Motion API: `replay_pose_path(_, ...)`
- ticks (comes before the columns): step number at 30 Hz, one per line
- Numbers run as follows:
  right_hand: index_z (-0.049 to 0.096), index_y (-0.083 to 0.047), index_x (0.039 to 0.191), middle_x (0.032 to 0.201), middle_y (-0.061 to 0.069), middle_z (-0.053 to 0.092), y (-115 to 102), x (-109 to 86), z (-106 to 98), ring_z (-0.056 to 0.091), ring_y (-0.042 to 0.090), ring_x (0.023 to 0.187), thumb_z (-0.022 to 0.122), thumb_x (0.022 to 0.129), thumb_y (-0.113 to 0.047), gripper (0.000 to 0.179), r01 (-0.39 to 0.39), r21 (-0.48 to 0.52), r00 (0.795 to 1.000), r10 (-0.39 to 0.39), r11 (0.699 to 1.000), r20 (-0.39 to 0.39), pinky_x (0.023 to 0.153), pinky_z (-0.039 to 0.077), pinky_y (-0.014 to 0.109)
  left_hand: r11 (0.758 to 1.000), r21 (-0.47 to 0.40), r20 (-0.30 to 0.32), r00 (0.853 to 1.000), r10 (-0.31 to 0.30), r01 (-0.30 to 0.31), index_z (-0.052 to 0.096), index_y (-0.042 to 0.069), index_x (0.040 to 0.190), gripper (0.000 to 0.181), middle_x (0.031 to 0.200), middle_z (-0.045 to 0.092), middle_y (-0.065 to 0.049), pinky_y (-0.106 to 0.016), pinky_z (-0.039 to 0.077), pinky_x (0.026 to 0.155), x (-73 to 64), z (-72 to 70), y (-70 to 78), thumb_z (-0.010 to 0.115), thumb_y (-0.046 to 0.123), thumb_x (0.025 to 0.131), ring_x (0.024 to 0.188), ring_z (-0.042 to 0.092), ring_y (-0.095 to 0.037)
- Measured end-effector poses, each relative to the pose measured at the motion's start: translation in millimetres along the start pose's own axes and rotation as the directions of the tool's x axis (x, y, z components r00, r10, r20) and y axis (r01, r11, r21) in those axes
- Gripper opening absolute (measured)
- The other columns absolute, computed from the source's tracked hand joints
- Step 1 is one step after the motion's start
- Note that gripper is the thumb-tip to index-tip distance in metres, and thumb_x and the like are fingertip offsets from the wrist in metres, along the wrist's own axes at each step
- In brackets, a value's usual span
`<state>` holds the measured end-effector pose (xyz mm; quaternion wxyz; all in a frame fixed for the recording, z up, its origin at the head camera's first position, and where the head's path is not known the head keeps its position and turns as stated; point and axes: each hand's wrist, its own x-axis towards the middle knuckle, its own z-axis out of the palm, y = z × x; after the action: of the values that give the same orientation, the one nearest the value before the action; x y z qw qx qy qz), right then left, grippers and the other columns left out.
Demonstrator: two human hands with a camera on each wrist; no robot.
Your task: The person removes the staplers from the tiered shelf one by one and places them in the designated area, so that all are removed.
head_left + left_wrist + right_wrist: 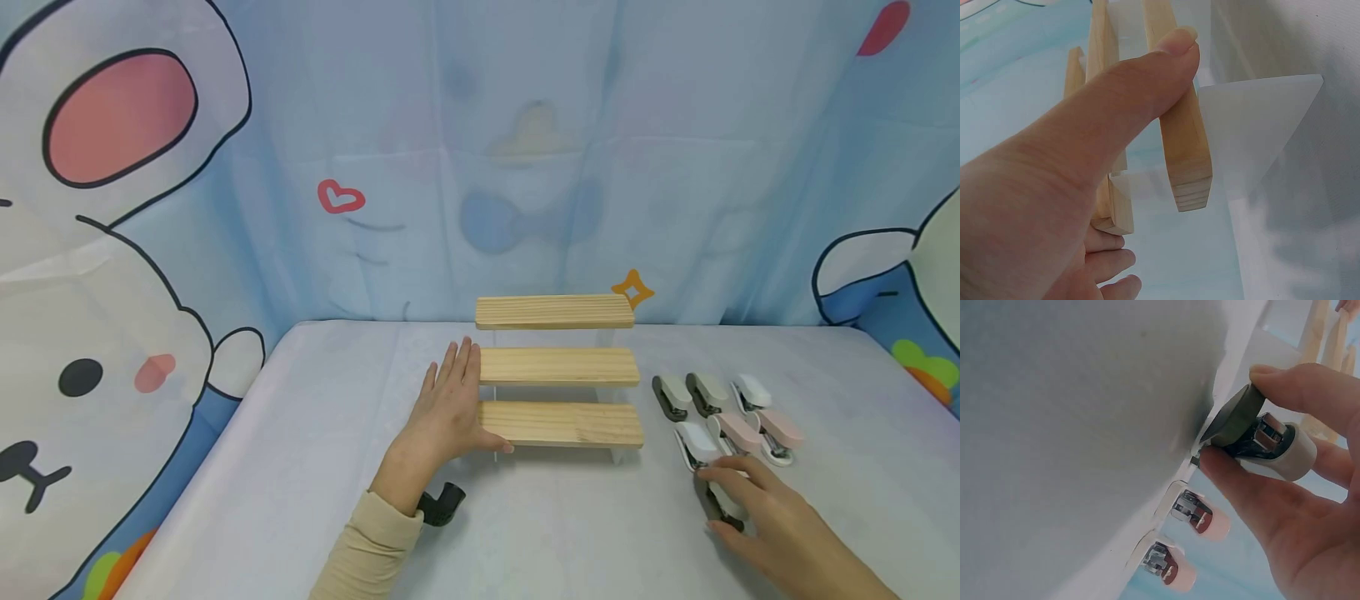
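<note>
A three-step wooden shelf (562,365) on clear supports stands near the middle of the table. My left hand (442,408) rests against its left end, fingers straight; in the left wrist view the thumb (1147,78) lies across the front of the lowest plank (1188,153). At the right, my right hand (772,525) pinches a small stapler (726,504) with a dark green base and pale top between thumb and fingers. In the right wrist view this stapler (1241,419) is tilted, its base edge close to the tabletop; whether it touches cannot be told.
Beyond the right hand stand several more mini staplers: a white one (697,443), pink ones (738,432), grey-green ones (671,396) and another white one (750,392). A black curved object (442,504) is beside the left wrist. A printed curtain (420,125) hangs behind the table.
</note>
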<state>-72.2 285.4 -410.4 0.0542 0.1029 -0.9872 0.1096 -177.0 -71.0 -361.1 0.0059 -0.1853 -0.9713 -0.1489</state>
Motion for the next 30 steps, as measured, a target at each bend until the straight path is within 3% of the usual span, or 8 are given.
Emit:
replay_pose_path(13,0.068,-0.008,0.107,0.114,0.017,0.056,7.2,-0.3,5.5,0.062,0.02,0.085,0.091,0.064,-0.017,0.05,0.047,-0.033,0.999,-0.048,0.998,-0.025,0.064,0.056,0.037,1.0,-0.002,-0.005,1.0,0.002,-0.002,0.004,0.003,0.159,0.138,0.168,0.004,-0.014,-0.054,0.013,0.124,0.9,0.2,-0.4,0.088,0.058,0.064,0.156,0.004,-0.031)
replay_pose_path(19,0.068,-0.005,0.112,0.117,0.022,0.054,7.4,1.7,5.2,0.06,0.02,0.083,0.09,0.066,-0.012,0.052,-0.015,-0.024,0.999,0.016,1.0,0.039,0.066,0.058,0.041,1.0,-0.003,0.002,1.0,0.006,-0.006,0.004,0.003,0.159,0.138,0.168,0.004,-0.014,-0.054,0.012,0.125,2.1,1.0,1.7,0.087,0.058,0.064,0.156,0.002,-0.029)
replay_pose_path(24,0.067,-0.005,0.112,0.117,0.022,0.054,8.2,1.0,5.4,0.06,0.021,0.083,0.089,0.066,-0.011,0.052,-0.016,-0.025,0.999,0.016,1.0,0.028,0.063,0.056,0.039,1.0,-0.005,0.003,1.0,0.007,-0.007,0.004,0.003,0.159,0.138,0.168,0.005,-0.014,-0.054,0.013,0.124,2.0,0.4,3.1,0.088,0.058,0.064,0.156,0.002,-0.029)
replay_pose_path(30,0.066,-0.005,0.114,0.119,0.023,0.054,5.3,4.0,-1.1,0.063,0.027,0.09,0.089,0.068,-0.027,0.057,-0.046,-0.046,0.995,0.05,0.998,0.092,0.073,0.058,0.049,1.0,-0.024,0.011,1.0,-0.003,0.004,0.002,0.003,0.159,0.139,0.168,0.001,-0.013,-0.054,0.011,0.125,1.5,-0.2,2.3,0.088,0.056,0.064,0.156,0.001,-0.029)
